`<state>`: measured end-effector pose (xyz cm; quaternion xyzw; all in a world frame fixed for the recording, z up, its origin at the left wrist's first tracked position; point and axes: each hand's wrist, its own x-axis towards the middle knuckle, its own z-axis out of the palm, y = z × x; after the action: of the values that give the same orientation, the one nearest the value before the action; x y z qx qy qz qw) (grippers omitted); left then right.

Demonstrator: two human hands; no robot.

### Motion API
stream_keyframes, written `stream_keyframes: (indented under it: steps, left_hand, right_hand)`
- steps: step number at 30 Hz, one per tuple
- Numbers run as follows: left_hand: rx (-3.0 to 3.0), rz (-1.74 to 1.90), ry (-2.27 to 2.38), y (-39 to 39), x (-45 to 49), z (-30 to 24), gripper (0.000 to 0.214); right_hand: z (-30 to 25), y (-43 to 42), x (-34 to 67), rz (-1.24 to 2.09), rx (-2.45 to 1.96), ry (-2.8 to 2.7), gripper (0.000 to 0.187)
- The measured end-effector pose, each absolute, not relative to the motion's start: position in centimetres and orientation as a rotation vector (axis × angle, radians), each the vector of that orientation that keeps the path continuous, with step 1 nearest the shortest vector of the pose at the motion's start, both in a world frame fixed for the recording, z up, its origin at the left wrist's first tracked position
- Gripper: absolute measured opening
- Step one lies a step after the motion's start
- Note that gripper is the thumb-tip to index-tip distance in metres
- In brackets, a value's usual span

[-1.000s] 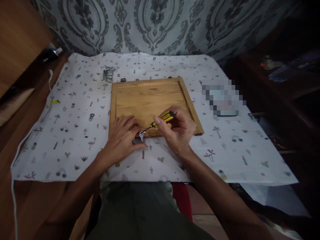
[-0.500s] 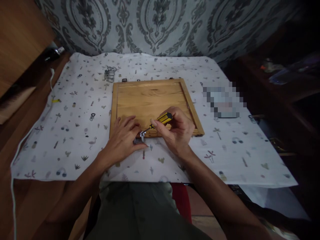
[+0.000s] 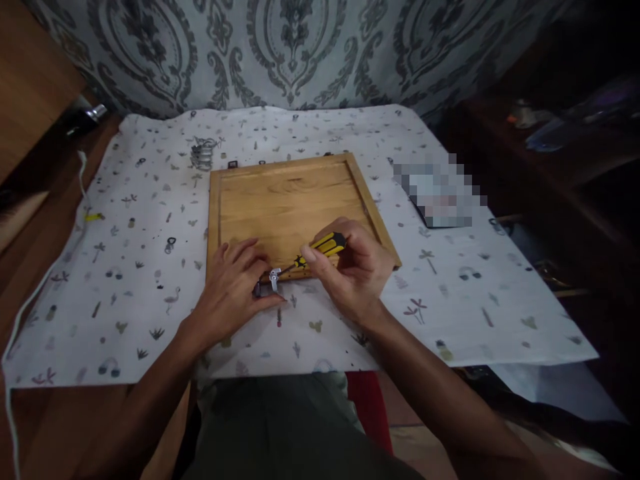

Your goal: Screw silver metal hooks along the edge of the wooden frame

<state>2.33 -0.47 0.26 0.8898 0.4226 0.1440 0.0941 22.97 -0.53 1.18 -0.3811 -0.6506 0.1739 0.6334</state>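
Right hand point(image 3: 357, 267) was closed around the yellow-and-black screwdriver point(image 3: 326, 245), fingers pinching its handle, with the shaft slanted down-left and its tip at the small metal bracket point(image 3: 273, 277). Left hand point(image 3: 231, 290) pinched that bracket between curled fingers and thumb, against the near edge of the wooden panel point(image 3: 290, 200). Panel lay flat on the patterned cloth point(image 3: 125, 267), a heap of metal hardware point(image 3: 201, 154) just beyond its far left corner

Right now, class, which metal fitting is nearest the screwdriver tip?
The bracket at the board's near edge; the others lie heaped beyond its far left corner.
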Motion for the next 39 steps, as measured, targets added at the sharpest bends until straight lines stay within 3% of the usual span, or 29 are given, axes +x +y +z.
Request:
stream_keyframes:
  steps: [13,23,32,39]
  left_hand:
    - [2.643,0.411,1.258,-0.7,2.3,0.2,0.044]
    - [2.629,0.453,1.266,-1.0,2.5,0.2,0.04]
    - [2.594,0.496,1.277,-1.3,2.8,0.2,0.034]
    - [2.576,0.5,1.266,-1.3,2.9,0.1,0.031]
  right_hand:
    - [1.4,-0.8,22.7,0.399,-0.859,-1.548,0.024]
    - [1.0,-1.1,23.4,0.359,-0.861,-1.679,0.011]
    - [2.3,-2.6,23.8,0.315,-0.889,-1.855,0.026]
    - [3.4,-3.1,23.7,0.389,-0.918,-1.944,0.027]
